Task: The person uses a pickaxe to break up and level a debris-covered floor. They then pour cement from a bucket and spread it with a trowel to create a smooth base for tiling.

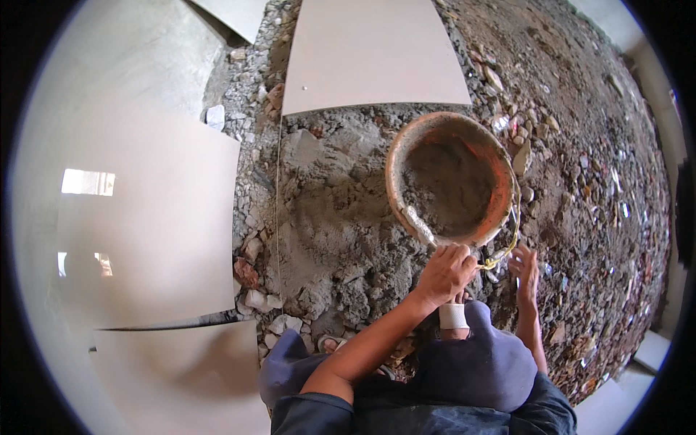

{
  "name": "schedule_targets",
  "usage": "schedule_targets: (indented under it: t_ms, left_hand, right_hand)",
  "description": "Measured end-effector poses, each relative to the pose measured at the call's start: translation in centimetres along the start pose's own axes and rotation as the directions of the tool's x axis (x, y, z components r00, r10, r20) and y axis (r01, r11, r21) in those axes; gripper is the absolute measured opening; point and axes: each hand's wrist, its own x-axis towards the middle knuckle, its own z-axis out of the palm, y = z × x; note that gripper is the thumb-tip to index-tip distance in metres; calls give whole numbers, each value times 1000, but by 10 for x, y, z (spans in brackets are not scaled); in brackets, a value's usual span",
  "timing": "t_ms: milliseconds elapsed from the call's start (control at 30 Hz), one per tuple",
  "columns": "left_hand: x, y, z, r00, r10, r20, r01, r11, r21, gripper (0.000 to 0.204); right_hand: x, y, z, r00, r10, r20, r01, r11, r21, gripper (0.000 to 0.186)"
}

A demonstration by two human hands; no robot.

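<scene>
A round orange bucket (397, 163), its rim crusted with mortar, stands before me with grey wet mortar (446, 185) inside. My left hand (449, 272) is closed on the bucket's handle (419, 223) at the near rim. The handle's left part is a thick, mortar-coated bar. Along the right side runs a thin wire with yellow cord (499, 259) wound on it. Just right of that cord, my right hand (525, 272) is open, fingers apart and apparently holding nothing. Left of the bucket, a bed of grey mortar (341, 225) lies spread over the ground.
A large pale tile (373, 54) lies beyond the mortar bed. More glossy tiles (159, 239) cover the floor at left, and a taut string (279, 196) runs beside the bed. Stones and rubble (587, 239) spread at right. My knees (478, 362) are bent close below the bucket.
</scene>
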Motion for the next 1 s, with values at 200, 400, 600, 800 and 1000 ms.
schedule_targets:
  t_ms: [200, 400, 600, 800, 1000]
  left_hand:
    - [-6, -4, 15, 996, 83, 31, -88, 957, 275, 25]
    - [20, -13, 15, 989, 144, -16, -117, 860, 497, 20]
    - [58, -11, -12, 969, 159, -187, -107, 959, 263, 10]
    - [63, 14, -24, 915, -131, -383, 87, 988, -130, 27]
    - [51, -90, -57, 707, -417, -571, 343, 908, -240, 19]
  right_hand:
    - [15, -69, 97, 992, 73, 107, -102, 951, 293, 72]
    - [19, -86, 109, 986, 157, 60, -167, 894, 416, 66]
    - [20, -139, 108, 997, -58, 57, 34, 933, 359, 70]
    - [21, -195, 118, 991, 45, 124, -67, 982, 176, 55]
    - [52, -213, 243, 876, -96, 473, 149, 986, -77, 56]
